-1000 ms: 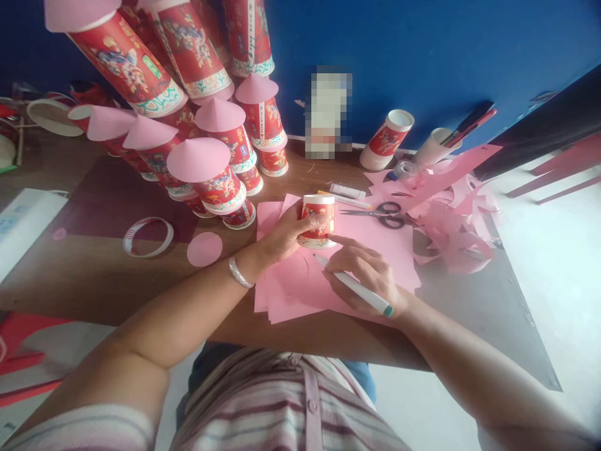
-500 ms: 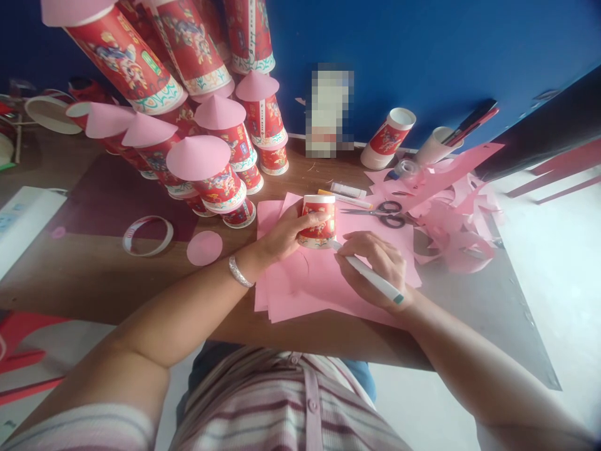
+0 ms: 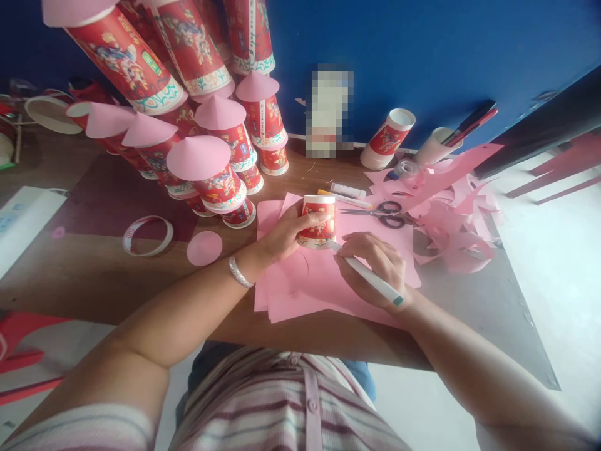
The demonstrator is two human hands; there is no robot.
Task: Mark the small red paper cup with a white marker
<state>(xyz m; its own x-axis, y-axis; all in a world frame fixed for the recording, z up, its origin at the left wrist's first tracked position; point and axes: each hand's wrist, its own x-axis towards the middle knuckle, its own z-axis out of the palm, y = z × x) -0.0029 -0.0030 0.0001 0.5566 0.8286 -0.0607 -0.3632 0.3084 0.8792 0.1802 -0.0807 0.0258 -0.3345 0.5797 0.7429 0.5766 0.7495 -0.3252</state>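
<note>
Evidently the brown surface (image 3: 244, 319) carries everything. From where I stand, the tower of red cups (image 3: 181, 119) is off to the person's left, presumably to leave working room over the pink sheets (image 3: 323, 288). Above those, the left hand (image 3: 287, 233) has fingers clamped round one cup (image 3: 318, 234), seemingly steadying it; the right hand (image 3: 373, 266) pinches a marker (image 3: 370, 274) slantwise, tip at the cup's lower band.

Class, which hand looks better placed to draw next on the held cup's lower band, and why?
Probably the right hand: it holds the white marker, tip at or near the lower band of the red cup. The left hand is occupied gripping the cup.
</note>
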